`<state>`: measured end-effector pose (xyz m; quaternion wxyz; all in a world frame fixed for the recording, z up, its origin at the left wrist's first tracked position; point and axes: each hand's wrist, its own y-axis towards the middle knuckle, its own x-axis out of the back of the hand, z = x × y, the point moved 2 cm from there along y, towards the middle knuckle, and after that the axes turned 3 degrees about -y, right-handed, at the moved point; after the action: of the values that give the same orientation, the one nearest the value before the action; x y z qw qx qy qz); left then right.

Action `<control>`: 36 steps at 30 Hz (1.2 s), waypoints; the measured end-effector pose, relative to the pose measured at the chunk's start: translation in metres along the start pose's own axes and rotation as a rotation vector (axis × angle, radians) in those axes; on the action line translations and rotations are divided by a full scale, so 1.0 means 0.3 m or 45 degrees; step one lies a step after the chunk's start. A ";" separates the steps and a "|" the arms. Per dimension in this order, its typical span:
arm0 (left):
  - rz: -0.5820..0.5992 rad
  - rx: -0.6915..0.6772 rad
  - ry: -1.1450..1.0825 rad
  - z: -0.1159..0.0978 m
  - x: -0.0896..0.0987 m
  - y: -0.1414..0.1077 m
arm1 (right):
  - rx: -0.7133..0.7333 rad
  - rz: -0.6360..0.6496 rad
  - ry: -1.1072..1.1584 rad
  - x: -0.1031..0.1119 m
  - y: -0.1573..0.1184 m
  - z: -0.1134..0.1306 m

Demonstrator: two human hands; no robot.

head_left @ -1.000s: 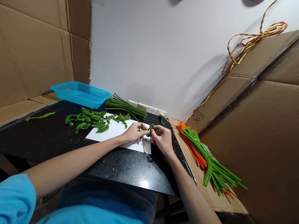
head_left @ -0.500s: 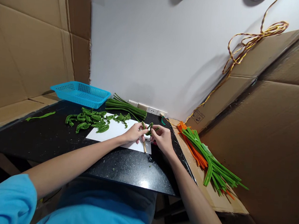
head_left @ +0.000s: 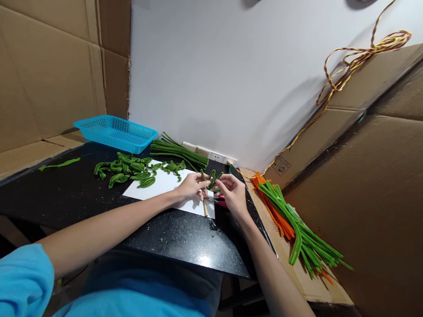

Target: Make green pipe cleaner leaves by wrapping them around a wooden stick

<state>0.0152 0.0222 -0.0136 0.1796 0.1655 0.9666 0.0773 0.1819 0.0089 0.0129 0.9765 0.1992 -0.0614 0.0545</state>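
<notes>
My left hand (head_left: 192, 186) and my right hand (head_left: 231, 191) meet over the right end of a white sheet of paper (head_left: 166, 182). Between their fingertips is a dark green pipe cleaner (head_left: 212, 175), bent into narrow loops. Both hands pinch it, the left from one side and the right from the other. Below the left fingers a thin tan stick (head_left: 205, 208) lies on the paper. A red-handled tool (head_left: 222, 201) is partly hidden under my right hand. Several coiled green pipe cleaner pieces (head_left: 126, 167) lie at the paper's left and on the black table (head_left: 149, 226).
A blue plastic basket (head_left: 114, 132) stands at the back left. Behind the paper lies a bundle of dark green pipe cleaners (head_left: 179, 151). Bright green (head_left: 307, 233) and orange pipe cleaners (head_left: 274, 213) rest on cardboard at the right. Cardboard walls (head_left: 386, 190) flank the table.
The bent pipe cleaner has turned a little, its loops now pointing up more. My right hand has shifted slightly, and more of the red-handled tool shows.
</notes>
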 end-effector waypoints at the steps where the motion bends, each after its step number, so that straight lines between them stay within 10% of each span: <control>1: 0.003 0.003 -0.011 0.002 -0.001 -0.001 | 0.013 0.003 -0.014 0.000 0.001 -0.003; 16: -0.029 0.020 -0.034 0.018 0.005 -0.007 | 0.213 0.055 -0.539 0.003 -0.007 -0.010; 36: 0.056 0.015 0.260 0.015 0.003 -0.011 | 0.050 0.107 -0.296 -0.010 -0.011 0.006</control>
<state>0.0151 0.0198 -0.0189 0.0776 0.1790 0.9765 0.0921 0.1791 0.0050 0.0129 0.9556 0.2207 -0.1811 0.0730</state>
